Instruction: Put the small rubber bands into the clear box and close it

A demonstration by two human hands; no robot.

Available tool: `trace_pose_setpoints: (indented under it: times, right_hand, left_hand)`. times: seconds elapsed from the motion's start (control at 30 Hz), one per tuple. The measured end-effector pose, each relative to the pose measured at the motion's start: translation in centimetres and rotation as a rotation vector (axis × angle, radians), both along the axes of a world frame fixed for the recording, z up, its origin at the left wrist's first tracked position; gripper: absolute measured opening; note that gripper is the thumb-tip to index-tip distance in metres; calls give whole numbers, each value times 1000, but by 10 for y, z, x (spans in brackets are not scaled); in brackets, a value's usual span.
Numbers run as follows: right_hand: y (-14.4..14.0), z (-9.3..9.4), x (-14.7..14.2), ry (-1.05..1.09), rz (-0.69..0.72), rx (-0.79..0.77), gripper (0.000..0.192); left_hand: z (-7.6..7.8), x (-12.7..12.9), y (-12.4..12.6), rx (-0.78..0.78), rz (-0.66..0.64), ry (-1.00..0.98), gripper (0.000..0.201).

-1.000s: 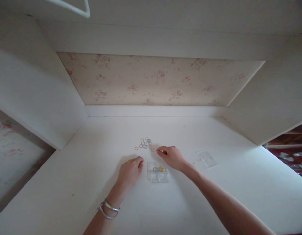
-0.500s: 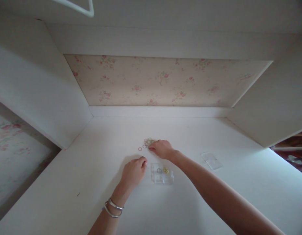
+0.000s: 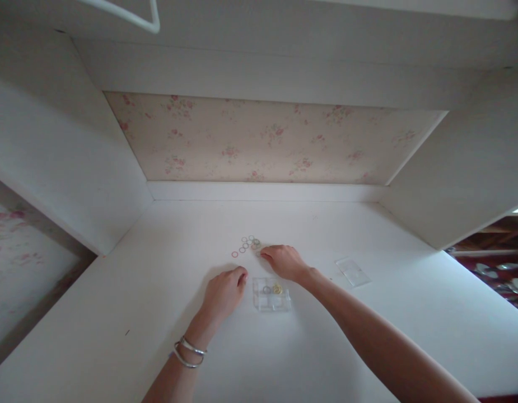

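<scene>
My right hand (image 3: 284, 261) is closed in a pinch at the near right edge of a loose group of thin coloured rings (image 3: 246, 245). A pale ring (image 3: 258, 253) shows at its fingertips. A red ring (image 3: 234, 254) lies apart at the group's left end. My left hand (image 3: 225, 288) rests curled on the table, left of a clear box with compartments (image 3: 273, 307); what its fingers hold, if anything, is hidden. Inside the box, a back compartment has yellow rings (image 3: 277, 289), and the one beside it has a grey ring (image 3: 266, 290).
A clear flat lid (image 3: 353, 272) lies on the white table (image 3: 191, 224), right of my right forearm. A small dark sliver (image 3: 127, 332) is at the left. White side panels and a flowered back wall (image 3: 267, 145) enclose the table.
My right hand has drawn back to the right from the rings, uncovering more of them. My left hand stays curled beside the box. The whole view has shifted slightly.
</scene>
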State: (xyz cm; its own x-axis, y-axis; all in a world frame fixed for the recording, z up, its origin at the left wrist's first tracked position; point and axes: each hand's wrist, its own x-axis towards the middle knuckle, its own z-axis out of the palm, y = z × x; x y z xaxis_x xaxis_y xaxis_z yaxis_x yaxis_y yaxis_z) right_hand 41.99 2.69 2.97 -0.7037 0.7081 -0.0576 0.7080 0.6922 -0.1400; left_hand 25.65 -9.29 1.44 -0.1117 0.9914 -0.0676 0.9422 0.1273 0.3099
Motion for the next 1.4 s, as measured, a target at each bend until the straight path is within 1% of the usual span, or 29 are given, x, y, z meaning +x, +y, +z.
trace_pose_setpoints:
  times: [0.1, 0.2, 0.3, 0.4, 0.5, 0.63, 0.77, 0.87, 0.93, 1.0, 1.07, 1.13, 1.17, 1.2, 1.23, 1.3, 1.4]
  right_hand:
    - [-7, -3, 11, 176, -5, -41, 32]
    - [-19, -8, 23, 367, -10, -122, 31]
    - [-33, -9, 35, 445, -1, -198, 31]
    - [-46, -3, 45, 459, 16, -244, 31]
    - [-55, 5, 50, 436, 51, -248, 31]
    - [-61, 6, 49, 339, 106, -196, 29]
    - [-63, 4, 46, 225, 141, -119, 27]
    - [-60, 8, 47, 251, 117, -101, 29]
    - [-57, 10, 50, 349, 63, -116, 31]
    - [-51, 6, 56, 496, -44, -141, 33]
    - [-47, -5, 64, 643, -241, -172, 36]
    - [-44, -21, 73, 729, -501, -205, 41]
    - [-44, -30, 77, 753, -592, -217, 42]
    - [-45, -38, 80, 775, -653, -225, 43]
    - [-45, -44, 82, 791, -685, -227, 44]
    - [-48, -51, 84, 802, -695, -227, 44]
    - [-48, -51, 84, 768, -667, -228, 44]
  left_hand:
    - [1, 0, 0, -14, 12, -11, 24]
    - [3, 0, 0, -19, 9, -28, 24]
    - [4, 0, -1, -21, 0, -36, 24]
    - [3, -1, -1, -16, -4, -37, 24]
    - [-1, -3, 0, 11, -22, -42, 24]
    - [-6, -5, 0, 57, -44, -40, 23]
    - [-8, -6, 0, 50, -35, -36, 23]
    - [-8, -6, 0, 43, -41, -38, 25]
    - [-8, -6, 1, 39, -44, -37, 25]
    - [-8, -7, 1, 27, -40, -34, 26]
    - [-8, -7, 1, 18, -39, -34, 25]
    - [-8, -6, 1, 25, -43, -38, 24]
    - [-8, -6, 1, 32, -45, -40, 23]
    - [-7, -6, 1, 39, -45, -41, 23]
    - [-8, -5, 1, 44, -44, -40, 23]
    - [-8, -5, 1, 54, -40, -38, 22]
    - [-11, -4, 2, 63, -5, -59, 21]
